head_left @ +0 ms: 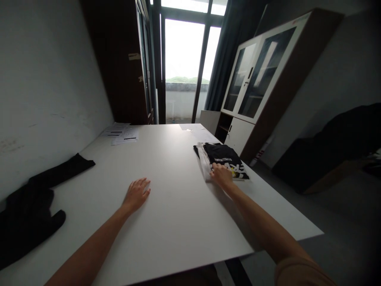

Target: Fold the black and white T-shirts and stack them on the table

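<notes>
My left hand (137, 194) lies on the white table (166, 222), fingers stretched out and thumb apart, with nothing in it. My right hand (222, 174) is at the near side of a small stack of folded clothes, its fingers curled on a folded black T-shirt (224, 153) with white lettering and a yellow print. Under and beside that shirt, a white folded garment (204, 161) shows along the left side. Part of the print is covered by my right hand, and my thumb is hard to make out.
A black garment (29, 214) lies spread at the table's left, one sleeve reaching toward the wall. Printed papers (125, 137) lie at the far left, more sheets (196, 133) at the far right. Beyond the right edge stands a glass-door cabinet (253, 79); a window (184, 51) is behind.
</notes>
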Demonstrator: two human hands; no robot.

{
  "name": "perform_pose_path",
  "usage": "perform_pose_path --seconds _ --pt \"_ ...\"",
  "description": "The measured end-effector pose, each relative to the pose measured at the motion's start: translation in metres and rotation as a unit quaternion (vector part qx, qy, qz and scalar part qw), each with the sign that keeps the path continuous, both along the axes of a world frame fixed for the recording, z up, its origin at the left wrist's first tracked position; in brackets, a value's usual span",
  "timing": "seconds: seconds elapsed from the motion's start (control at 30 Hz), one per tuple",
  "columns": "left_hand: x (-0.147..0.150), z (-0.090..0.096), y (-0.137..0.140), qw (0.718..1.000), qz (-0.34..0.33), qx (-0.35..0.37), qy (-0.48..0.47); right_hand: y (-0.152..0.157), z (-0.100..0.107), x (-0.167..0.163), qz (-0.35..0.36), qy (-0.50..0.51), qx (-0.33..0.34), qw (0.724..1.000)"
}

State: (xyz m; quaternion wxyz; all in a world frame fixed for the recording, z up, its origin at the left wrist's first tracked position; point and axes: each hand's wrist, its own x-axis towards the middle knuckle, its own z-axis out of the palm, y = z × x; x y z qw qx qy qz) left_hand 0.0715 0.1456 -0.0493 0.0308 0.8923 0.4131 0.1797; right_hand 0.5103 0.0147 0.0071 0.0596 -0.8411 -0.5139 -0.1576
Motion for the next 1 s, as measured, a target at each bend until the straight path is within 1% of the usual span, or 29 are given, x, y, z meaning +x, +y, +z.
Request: perform_pose_path --seconds 0.13,0.23,0.4,0.5,0.57,0.63,0.7,0.77,0.8,0.83,0.9,0.97,1.0 --pt "0.0 0.0 0.0 1.0 -0.001 -0.001 0.001 -0.007 0.009 -0.001 0.018 -0.02 -0.007 1.0" --pt "0.0 0.0 -0.001 1.0 -0.005 0.0 -0.001 -0.013 0.01 0.003 0.031 -0.022 0.0 0.999" --pt "0.0 0.0 -0.001 1.0 -0.005 0.001 -0.013 -0.018 0.009 0.016 0.071 0.033 -0.008 0.997" --pt "0.0 -0.001 -0.001 1.0 -0.004 0.002 -0.013 -0.012 0.01 0.032 0.094 0.06 0.023 0.993" --pt "0.0 -0.001 -0.001 1.0 -0.004 0.004 -0.011 -0.006 0.009 0.045 0.081 0.047 0.061 0.994" --pt "0.0 -0.001 -0.002 1.0 -0.002 0.007 -0.006 0.001 0.005 0.058 0.043 0.03 0.071 0.996" --pt "0.001 0.0 -0.002 1.0 0.001 0.009 -0.002 0.007 -0.003 0.068 0.003 0.042 0.032 0.999" --pt "0.001 -0.001 -0.003 1.0 0.002 0.007 -0.002 0.015 -0.011 0.076 -0.021 0.074 -0.024 0.997" --pt "0.001 -0.001 -0.003 1.0 0.001 0.005 -0.003 0.02 -0.013 0.08 -0.031 0.088 -0.041 0.995" --pt "0.001 -0.001 -0.003 1.0 0.001 0.003 -0.005 0.025 -0.014 0.083 -0.042 0.096 -0.045 0.993" --pt "0.001 -0.002 -0.002 1.0 0.001 0.002 -0.009 0.035 -0.014 0.089 -0.062 0.094 -0.02 0.993" --pt "0.002 -0.003 -0.002 1.0 0.004 0.002 -0.011 0.045 -0.014 0.093 -0.068 0.085 0.0 0.994" --pt "0.002 -0.003 -0.002 1.0 0.006 0.003 -0.012 0.049 -0.015 0.094 -0.067 0.086 -0.003 0.994"
